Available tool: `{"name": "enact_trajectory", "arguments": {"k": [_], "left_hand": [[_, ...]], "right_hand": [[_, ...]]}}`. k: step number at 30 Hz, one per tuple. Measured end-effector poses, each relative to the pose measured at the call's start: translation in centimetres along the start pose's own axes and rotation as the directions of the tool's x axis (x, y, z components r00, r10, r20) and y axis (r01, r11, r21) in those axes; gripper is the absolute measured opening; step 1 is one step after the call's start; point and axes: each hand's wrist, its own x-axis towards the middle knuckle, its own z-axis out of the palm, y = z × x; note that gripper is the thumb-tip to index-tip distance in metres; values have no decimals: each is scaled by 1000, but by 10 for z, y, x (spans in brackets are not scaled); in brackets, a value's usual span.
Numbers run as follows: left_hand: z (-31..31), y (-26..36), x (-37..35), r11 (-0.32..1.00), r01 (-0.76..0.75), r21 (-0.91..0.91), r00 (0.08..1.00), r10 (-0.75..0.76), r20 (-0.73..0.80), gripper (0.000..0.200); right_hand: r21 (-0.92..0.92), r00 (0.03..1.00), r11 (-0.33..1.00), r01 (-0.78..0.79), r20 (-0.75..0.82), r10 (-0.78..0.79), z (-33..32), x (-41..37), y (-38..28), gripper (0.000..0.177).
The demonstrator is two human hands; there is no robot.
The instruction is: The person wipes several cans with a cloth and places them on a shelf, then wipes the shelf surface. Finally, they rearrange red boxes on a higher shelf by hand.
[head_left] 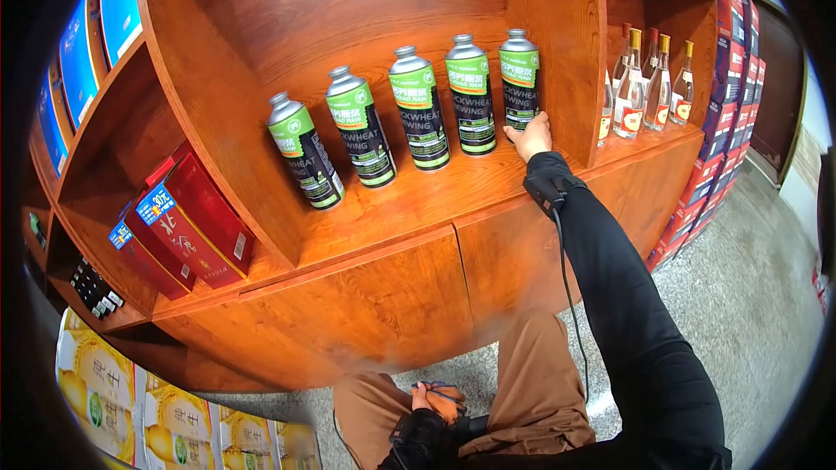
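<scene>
Several bottle-shaped metal cans with green and black labels stand in a slanting row on the wooden shelf. My right hand (529, 137) is closed around the base of the rightmost can (521, 78), thumb at its front left and fingers at its right side. Just left of it, the neighbouring can (470, 96) stands close by. The leftmost can (305, 152) is nearest the left divider. Low between my knees, my left hand (424, 398) is closed on a crumpled orange-brown cloth-like thing (448, 400); the fingers are partly hidden.
Clear glass bottles (659, 91) stand in the compartment right of the divider (595, 61). Red boxes (200, 226) lean in the left compartment, below blue boxes (78, 61). Yellow cartons (174, 422) are at lower left. Stacked cartons (723, 113) rise at the right. A cable (566, 287) hangs from my right wrist.
</scene>
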Motion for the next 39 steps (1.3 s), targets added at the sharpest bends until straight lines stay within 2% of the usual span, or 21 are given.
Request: {"name": "enact_trajectory", "arguments": {"k": [3, 4, 6, 9, 12, 15, 18, 22, 25, 26, 27, 28, 29, 30, 32, 33, 34, 35, 37, 38, 39], "left_hand": [[32, 2, -29, 988, 16, -151, 995, -31, -95, 32], [30, 1, -28, 988, 17, -155, 995, -33, -97, 32], [25, 3, -27, 980, 57, -193, 998, -59, -5, 34], [32, 1, -31, 996, -31, -88, 999, 29, -23, 44], [43, 6, -39, 999, 8, -37, 998, -10, -57, 42], [58, 6, -55, 989, -59, -135, 993, 44, -108, 35], [40, 5, -38, 984, -28, -175, 999, 20, -48, 35], [49, 7, -48, 988, -25, -153, 998, 16, -57, 34], [31, 6, -25, 998, 42, -44, 993, -47, -112, 34], [41, 5, -37, 998, 50, -47, 993, -55, -107, 34], [67, 12, -64, 999, -7, -52, 994, 1, -109, 33], [83, 15, -80, 996, -65, -59, 992, 58, -110, 32], [59, 10, -59, 989, -100, -107, 995, 103, 16, 30], [65, 10, -58, 989, -100, -112, 994, 104, 27, 30], [89, 13, -69, 978, -98, -184, 982, 125, 143, 31], [120, 22, -96, 979, -83, -185, 961, 128, 246, 34], [140, 31, -111, 979, -80, -187, 961, 126, 248, 34], [156, 39, -122, 988, -61, -144, 941, 105, 322, 36], [185, 54, -142, 993, -99, -68, 888, 119, 445, 43], [202, 63, -157, 993, -102, -61, 888, 118, 445, 43], [222, 72, -173, 992, -104, -66, 853, 123, 507, 45]], "right_hand": [[-18, 999, 999, 33, 3, -33, 0, -1, 1, 98], [-33, 999, 998, 53, 4, -53, 0, 0, 3, 102], [-32, 998, 998, 55, 13, -55, 3, 1, 5, 101], [-26, 997, 997, 73, -30, -74, 6, 2, 7, 100], [6, 998, 998, 57, -17, -57, 3, 1, 5, 98], [13, 1000, 999, 30, 3, -30, 1, 1, 0, 96], [33, 1000, 999, 25, 11, -26, -2, -1, 1, 93], [-41, 995, 998, 38, 89, -34, -11, -6, 4, 91], [-58, 996, 997, 60, 73, -56, -14, -16, 9, 91], [-59, 996, 994, 87, 37, -85, -15, -21, 10, 91], [-55, 995, 994, 95, 40, -93, -22, -29, 6, 82], [-63, 994, 993, 101, 37, -99, -24, -34, 15, 82], [140, 978, 968, 209, -5, -210, -22, -38, 28, 76], [334, 948, 888, 316, -69, -311, -22, -45, 35, 71], [704, 956, 652, 281, -144, -256, -57, -114, 4, 46], [678, 941, 666, 311, -124, -313, -68, -147, 2, 38], [651, 924, 679, 341, -100, -368, -75, -180, 6, 31], [459, 869, 751, 474, -106, -484, -81, -212, 14, 20], [614, 875, 727, 308, 118, -470, -89, -281, 19, 10], [664, 861, 699, 266, 163, -482, -82, -310, 31, 10], [717, 842, 688, 111, 301, -449, -83, -337, 35, 9]]}}
